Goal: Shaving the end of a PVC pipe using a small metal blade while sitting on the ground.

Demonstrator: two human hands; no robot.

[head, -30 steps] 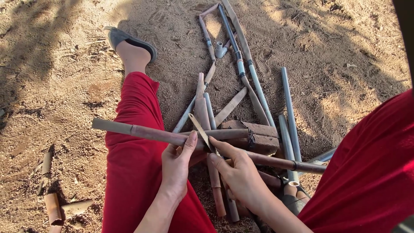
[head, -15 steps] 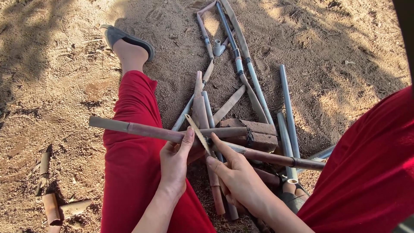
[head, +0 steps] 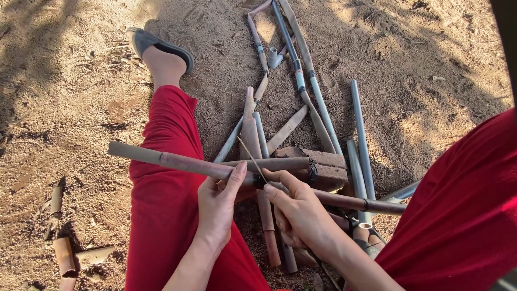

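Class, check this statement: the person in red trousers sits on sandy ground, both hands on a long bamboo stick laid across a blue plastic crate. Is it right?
Not quite. The head view shows the bamboo stick resting across a brick, not a blue plastic crate. The rest holds: red trousers, sandy ground, left hand and right hand at the stick.

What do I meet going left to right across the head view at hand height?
Short cut bamboo pieces on the sand → red trouser leg → left hand → thin bamboo sliver → right hand → reddish brick → grey pipes.
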